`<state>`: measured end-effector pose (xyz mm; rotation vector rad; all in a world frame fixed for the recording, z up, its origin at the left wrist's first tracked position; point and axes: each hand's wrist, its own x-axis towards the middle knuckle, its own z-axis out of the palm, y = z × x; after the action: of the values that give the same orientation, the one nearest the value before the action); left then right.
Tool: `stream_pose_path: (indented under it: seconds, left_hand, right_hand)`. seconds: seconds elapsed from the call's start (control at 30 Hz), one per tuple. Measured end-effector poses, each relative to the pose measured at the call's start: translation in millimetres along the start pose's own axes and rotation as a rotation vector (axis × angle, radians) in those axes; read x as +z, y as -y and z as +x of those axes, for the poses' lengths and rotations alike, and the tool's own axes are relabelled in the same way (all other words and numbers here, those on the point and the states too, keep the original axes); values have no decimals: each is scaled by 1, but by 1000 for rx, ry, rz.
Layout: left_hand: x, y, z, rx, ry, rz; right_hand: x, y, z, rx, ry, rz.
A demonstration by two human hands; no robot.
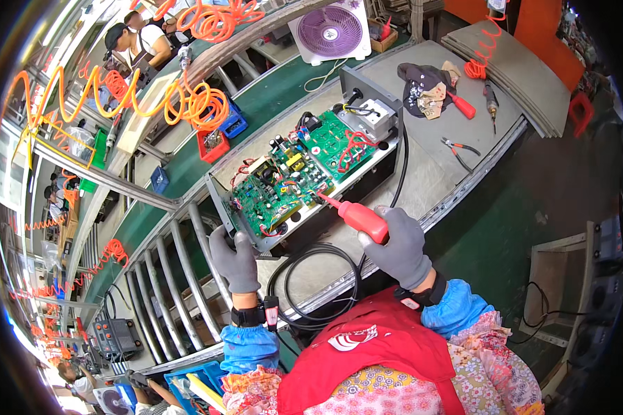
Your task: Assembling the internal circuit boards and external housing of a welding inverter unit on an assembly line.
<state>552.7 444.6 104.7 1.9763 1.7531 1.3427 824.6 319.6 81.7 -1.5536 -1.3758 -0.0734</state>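
Observation:
An open metal chassis point(221, 216) with green circuit boards point(331, 140), wires and electronic parts lies on the bench before me. My left hand point(235, 263), in a grey glove, grips the chassis's near-left corner, thumb and fingers on either side of the end plate. In my gloved right hand point(401, 249) is a red squeeze bottle point(363, 220) with a thin tapered nozzle. The nozzle points down-left over the board's near edge; whether it touches is too small to tell. A coiled black cable point(289, 277) lies between my hands and runs up behind the chassis's right side.
Pliers point(460, 153), an electric screwdriver point(491, 107), another red tool or bottle point(462, 106) and dark cloth point(422, 83) lie right. Metal rollers point(176, 283) run left. Red and blue bins point(212, 145) and a purple fan point(330, 32) stand beyond. Orange coiled hoses point(197, 104) hang above; people work far left.

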Motion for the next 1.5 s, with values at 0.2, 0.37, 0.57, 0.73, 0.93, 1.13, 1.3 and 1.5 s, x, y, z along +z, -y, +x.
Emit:
stream_pose_path:
  seconds: [0.2,0.37,0.57,0.73,0.93,1.13,1.3,1.5]
  left_hand:
    - [4,-1,-1,24,-29,-35]
    - [4,5,-1,23,-35,-6]
    - [3,2,-2,25,-17,-23]
    - [5,2,-2,50,-30,-44]
    - [3,5,-2,46,-24,-11]
    - [4,2,-3,40,-45,-41]
    - [4,10,-1,28,-26,-44]
    - [5,9,-2,-10,-20,-67]
  right_hand:
    - [5,-4,1,35,25,30]
    - [4,-2,3,19,19,32]
    - [1,-2,3,20,34,36]
    - [3,-3,3,8,2,39]
    - [1,-1,3,4,34,25]
    - [2,-2,0,19,36,63]
    - [5,-10,-3,148,57,150]
    - [17,-11,-14,294,24,286]
